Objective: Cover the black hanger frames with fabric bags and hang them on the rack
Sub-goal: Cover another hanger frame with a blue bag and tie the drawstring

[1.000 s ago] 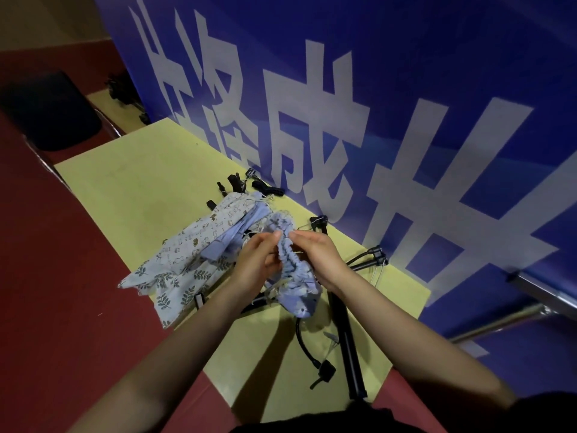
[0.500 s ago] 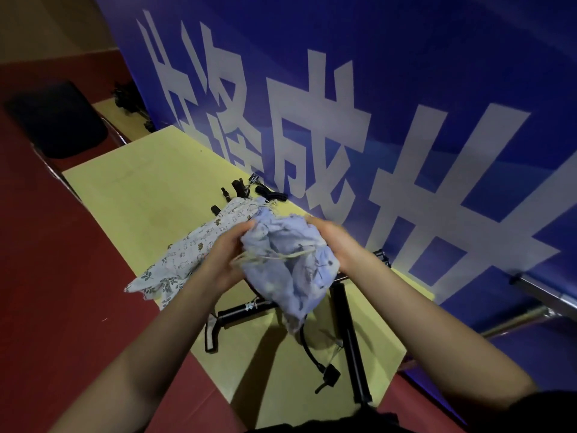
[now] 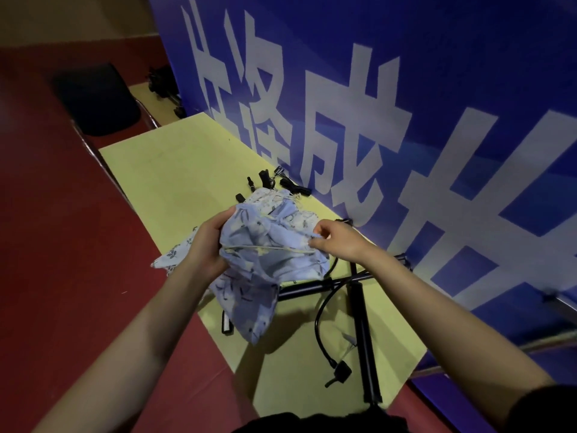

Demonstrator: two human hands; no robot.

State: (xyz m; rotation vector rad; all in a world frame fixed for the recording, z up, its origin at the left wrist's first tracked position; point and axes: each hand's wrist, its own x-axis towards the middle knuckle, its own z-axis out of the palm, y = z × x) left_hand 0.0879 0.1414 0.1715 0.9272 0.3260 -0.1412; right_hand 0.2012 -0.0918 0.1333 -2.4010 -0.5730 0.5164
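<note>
I hold a light blue fabric bag [image 3: 265, 276] with a leaf print above the yellow table [image 3: 175, 173]. My left hand [image 3: 206, 248] grips its left edge, and my right hand [image 3: 335, 242] pinches its right edge by a pale drawstring stretched across the opening. The bag's lower end hangs loose toward me. Under it lie black rack poles [image 3: 362, 332], crossed on the table. A black hanger frame [image 3: 324, 332] with a curved wire and clip lies beside the poles. More patterned fabric bags [image 3: 281, 201] are piled behind the held one.
A blue banner [image 3: 406, 120] with large white characters stands along the table's far edge. Small black clips [image 3: 268, 181] lie near it. A dark chair [image 3: 96, 98] sits at the far left on the red floor [image 3: 56, 245].
The bunched bag was lifted off the pile and spread wider between my hands, my right hand moving right along its edge. The poles under it are now uncovered.
</note>
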